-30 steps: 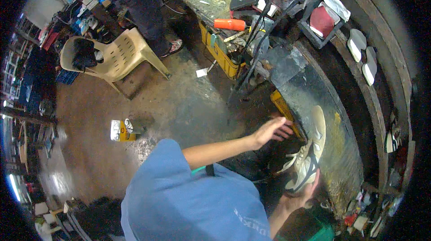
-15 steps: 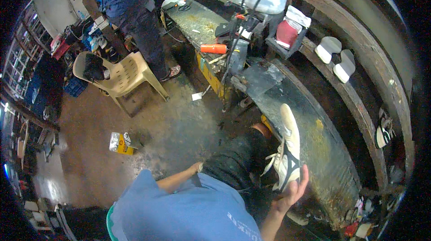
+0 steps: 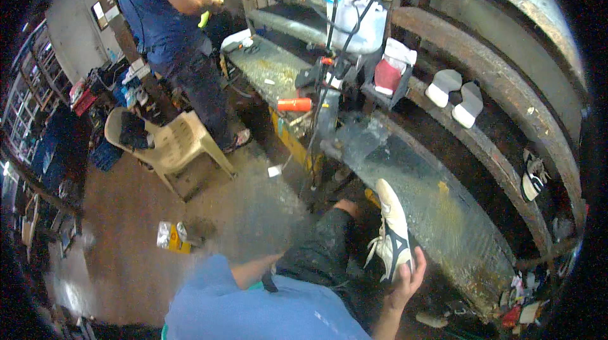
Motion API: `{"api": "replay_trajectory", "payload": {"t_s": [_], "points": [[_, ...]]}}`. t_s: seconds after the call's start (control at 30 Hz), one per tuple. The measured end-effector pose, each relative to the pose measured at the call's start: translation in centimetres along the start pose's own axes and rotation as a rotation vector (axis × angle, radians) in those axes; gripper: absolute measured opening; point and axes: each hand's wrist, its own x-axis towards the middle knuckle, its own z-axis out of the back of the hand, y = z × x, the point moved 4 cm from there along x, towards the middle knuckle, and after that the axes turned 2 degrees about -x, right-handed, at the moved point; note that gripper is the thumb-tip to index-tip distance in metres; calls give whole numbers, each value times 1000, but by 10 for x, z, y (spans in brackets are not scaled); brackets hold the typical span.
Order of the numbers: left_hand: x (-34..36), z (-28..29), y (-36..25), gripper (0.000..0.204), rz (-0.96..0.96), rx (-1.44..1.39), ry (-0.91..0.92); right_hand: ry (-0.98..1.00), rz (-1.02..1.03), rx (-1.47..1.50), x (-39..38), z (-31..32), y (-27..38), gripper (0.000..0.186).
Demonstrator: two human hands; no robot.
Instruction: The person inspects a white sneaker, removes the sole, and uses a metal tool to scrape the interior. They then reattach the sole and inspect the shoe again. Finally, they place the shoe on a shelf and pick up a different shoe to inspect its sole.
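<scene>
My right hand grips a white sneaker by its heel end, with some fingers along its outer side. Dark markings run along the shoe's side, its laces hang loose on the left, and its toe points away from me. The shoe is held up beside the long, worn workbench. On the left, my bare forearm reaches toward my dark trousers; the fingers of my left hand are hidden there.
A person in a blue shirt stands beyond a beige plastic chair. An orange cylinder lies on the bench near hanging cables. Two grey-and-white sole-shaped pieces rest on the shelf. A yellow-silver packet lies on the floor.
The view has tilted up, so the surroundings sit lower and more of the other person shows. The sneaker stays in my right hand, a little lower and further left in the picture.
</scene>
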Motion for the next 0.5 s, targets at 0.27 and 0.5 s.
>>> {"api": "replay_trajectory", "payload": {"t_s": [0.27,0.5], "points": [[10,27,19,49,-131,124,-142,-41,-130,56,-13,-21,-5,77],[-95,175,-215,32,-615,-561,-915,-49,-22,-129,18,-10,23,77]]}}
